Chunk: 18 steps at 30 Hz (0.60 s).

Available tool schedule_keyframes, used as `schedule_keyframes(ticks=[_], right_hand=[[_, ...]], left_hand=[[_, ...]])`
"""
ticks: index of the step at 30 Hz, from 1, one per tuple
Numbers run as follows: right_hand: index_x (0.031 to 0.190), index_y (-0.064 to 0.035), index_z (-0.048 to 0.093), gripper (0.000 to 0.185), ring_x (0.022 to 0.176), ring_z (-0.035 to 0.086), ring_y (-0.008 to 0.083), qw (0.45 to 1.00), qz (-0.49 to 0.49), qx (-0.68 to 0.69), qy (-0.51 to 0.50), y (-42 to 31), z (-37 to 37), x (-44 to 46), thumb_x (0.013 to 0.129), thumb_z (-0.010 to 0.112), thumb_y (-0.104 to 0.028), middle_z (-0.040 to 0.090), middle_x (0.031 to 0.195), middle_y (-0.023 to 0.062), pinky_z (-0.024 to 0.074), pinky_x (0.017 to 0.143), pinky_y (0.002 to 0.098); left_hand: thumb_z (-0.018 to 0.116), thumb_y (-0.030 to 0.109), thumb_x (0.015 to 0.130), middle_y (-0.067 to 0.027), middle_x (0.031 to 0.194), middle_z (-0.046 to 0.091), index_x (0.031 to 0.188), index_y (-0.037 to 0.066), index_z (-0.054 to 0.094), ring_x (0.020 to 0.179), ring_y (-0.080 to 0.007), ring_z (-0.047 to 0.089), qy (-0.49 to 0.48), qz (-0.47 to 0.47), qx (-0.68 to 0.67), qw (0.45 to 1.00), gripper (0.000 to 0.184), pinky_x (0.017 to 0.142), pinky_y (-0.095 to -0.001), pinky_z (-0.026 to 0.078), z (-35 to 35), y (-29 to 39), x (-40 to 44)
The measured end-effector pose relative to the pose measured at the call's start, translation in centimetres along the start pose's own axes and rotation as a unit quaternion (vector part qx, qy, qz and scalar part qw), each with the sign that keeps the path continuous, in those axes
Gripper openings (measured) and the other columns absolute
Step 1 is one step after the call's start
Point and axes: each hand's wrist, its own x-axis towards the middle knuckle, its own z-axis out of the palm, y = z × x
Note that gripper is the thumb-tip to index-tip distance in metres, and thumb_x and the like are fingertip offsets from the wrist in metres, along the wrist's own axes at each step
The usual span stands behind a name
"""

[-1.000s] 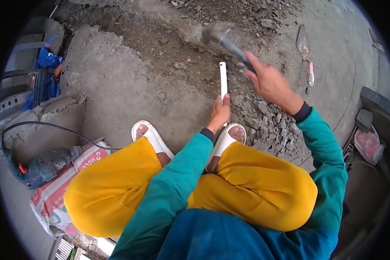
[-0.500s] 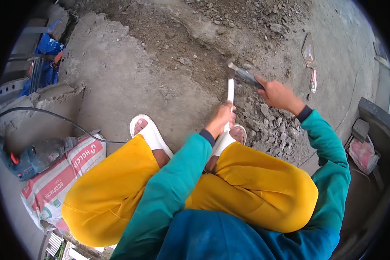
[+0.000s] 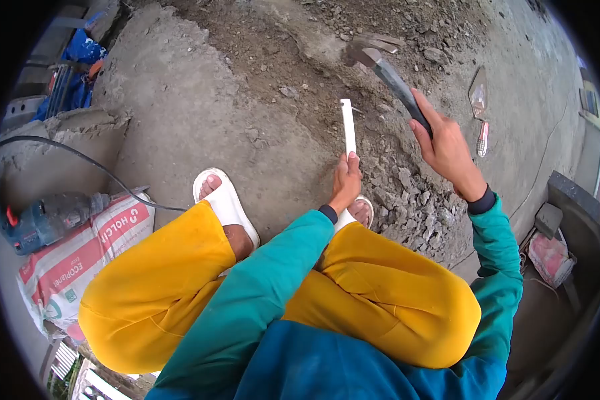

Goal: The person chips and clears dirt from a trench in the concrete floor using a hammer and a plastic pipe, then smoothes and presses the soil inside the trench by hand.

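My left hand is closed round the lower part of a slim white pipe, just in front of my right foot. Near the pipe's top end there is a small dark hole, and a thin nail-like pin sticks out to the right. My right hand grips the dark handle of a claw hammer. The hammer's metal head is apart from the pipe, beyond its top end and slightly to the right. Broken grey rubble lies on the ground below my right hand.
A trowel lies on the concrete at right. Left of me, a blue power tool rests on a cement bag, and a black cable runs toward my left foot. A grey block stands at far right.
The hammer has swung up and away from the top of the white pipe, now clear of it. My left hand still holds the pipe. The view has shifted slightly.
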Motion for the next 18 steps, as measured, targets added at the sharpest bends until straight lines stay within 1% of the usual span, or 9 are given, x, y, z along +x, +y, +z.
schedule_keyframes(ticks=[5,9,10,11,13,15,16,17,18], right_hand=[[0.134,-0.009,0.039,0.051,0.059,0.056,0.0374,0.995,-0.061,-0.074,-0.003,-2.9,-1.6,1.6,0.086,0.056,-0.013,0.056,0.076,0.0191,0.0443,0.052,0.0443],[0.136,-0.0109,0.035,0.054,0.057,0.057,0.0341,0.991,-0.088,-0.1,0.004,-1.9,1.6,1.4,0.086,0.056,-0.016,0.054,0.072,0.0159,0.0459,0.05,0.0439],[0.136,-0.0091,0.034,0.053,0.058,0.058,0.0344,0.987,-0.07,-0.132,-0.065,-0.5,2.6,1.0,0.087,0.054,-0.018,0.057,0.072,0.0167,0.0469,0.051,0.0438],[0.136,-0.0091,0.034,0.053,0.058,0.058,0.0344,0.986,-0.072,-0.136,-0.062,0.7,2.8,1.6,0.087,0.054,-0.018,0.057,0.072,0.0167,0.0469,0.051,0.0438],[0.135,-0.0075,0.035,0.051,0.062,0.057,0.0396,0.934,0.02,-0.223,-0.279,2.0,2.7,2.4,0.087,0.052,-0.015,0.058,0.072,0.0198,0.0453,0.055,0.0458],[0.134,-0.0052,0.035,0.05,0.061,0.057,0.0401,0.934,-0.045,-0.248,-0.252,1.5,1.4,5.1,0.088,0.052,-0.015,0.058,0.069,0.0208,0.0445,0.055,0.0462],[0.133,-0.0055,0.035,0.049,0.062,0.058,0.0393,0.954,-0.054,-0.211,-0.206,0.8,0.9,5.2,0.088,0.052,-0.017,0.059,0.069,0.0201,0.0462,0.056,0.0461],[0.132,-0.0057,0.036,0.049,0.062,0.059,0.0385,0.97,-0.052,-0.17,-0.165,-0.2,0.3,4.6,0.088,0.052,-0.019,0.06,0.069,0.0195,0.0478,0.056,0.0461],[0.131,-0.0071,0.036,0.048,0.062,0.058,0.0391,0.979,-0.071,-0.151,-0.115,-1.5,-0.3,5.2,0.088,0.052,-0.019,0.059,0.068,0.0194,0.048,0.056,0.0458]], left_hand=[[0.035,0.047,0.095,0.0005,0.053,0.042,0.091,0.007,0.044,0.04,-0.0104,0.041,0.02,0.039,0.094,0.995,0.041,0.036,-0.0276,0.035,0.8,-1.2,0.8],[0.034,0.046,0.095,0.0005,0.053,0.041,0.088,0.008,0.043,0.04,-0.0115,0.041,-0.003,0.029,0.079,0.996,0.04,0.036,-0.0293,0.035,-0.1,-0.8,1.1],[0.034,0.046,0.095,0.0005,0.053,0.041,0.088,0.008,0.043,0.04,-0.0115,0.041,-0.003,0.03,0.079,0.996,0.04,0.036,-0.0293,0.035,-0.3,-0.7,1.3],[0.034,0.047,0.095,0.0006,0.052,0.04,0.089,0.008,0.043,0.04,-0.0117,0.04,-0.01,-0.012,0.066,0.998,0.04,0.035,-0.0294,0.035,-0.2,-0.3,1.7],[0.035,0.048,0.095,0.0007,0.051,0.039,0.09,0.009,0.043,0.04,-0.0118,0.04,-0.021,-0.056,0.052,0.997,0.04,0.035,-0.0295,0.034,-0.5,-0.5,1.0],[0.036,0.049,0.094,0.0005,0.052,0.039,0.093,0.009,0.043,0.04,-0.0119,0.04,-0.068,-0.076,0.036,0.994,0.041,0.035,-0.0294,0.035,-1.0,-1.4,3.1],[0.036,0.048,0.094,-0.0002,0.054,0.04,0.095,0.008,0.042,0.04,-0.0117,0.04,-0.038,-0.062,0.125,0.99,0.04,0.035,-0.0288,0.036,-0.9,-3.1,3.8],[0.036,0.048,0.094,-0.0002,0.054,0.04,0.095,0.008,0.042,0.04,-0.0117,0.04,-0.045,-0.088,0.123,0.988,0.04,0.035,-0.0288,0.036,-0.8,-3.0,1.5],[0.035,0.048,0.095,-0.0006,0.056,0.042,0.094,0.008,0.042,0.04,-0.0116,0.042,-0.054,-0.106,0.08,0.99,0.04,0.035,-0.0287,0.036,-0.9,0.2,0.9]])
